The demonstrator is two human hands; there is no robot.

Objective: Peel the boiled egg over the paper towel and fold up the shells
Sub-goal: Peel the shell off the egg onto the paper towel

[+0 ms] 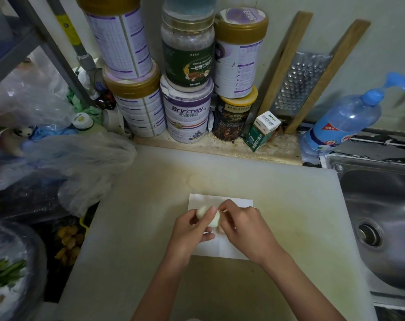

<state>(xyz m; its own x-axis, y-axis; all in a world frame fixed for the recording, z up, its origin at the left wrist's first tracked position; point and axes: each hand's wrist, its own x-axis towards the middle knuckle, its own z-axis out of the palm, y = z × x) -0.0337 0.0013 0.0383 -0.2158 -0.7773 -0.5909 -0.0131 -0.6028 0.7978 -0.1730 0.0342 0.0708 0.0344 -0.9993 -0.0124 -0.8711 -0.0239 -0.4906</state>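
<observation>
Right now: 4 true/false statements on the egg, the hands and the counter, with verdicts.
1. The left hand holds the egg over the paper towel while the right hand pinches at its end. True.
2. The paper towel lies in the sink. False: it lies on the white cutting board, and the sink is to the right of it.
3. A grater leans against the wall at the back. True.
4. The blue bottle stands left of the stacked tins. False: it stands to their right, by the sink.
</observation>
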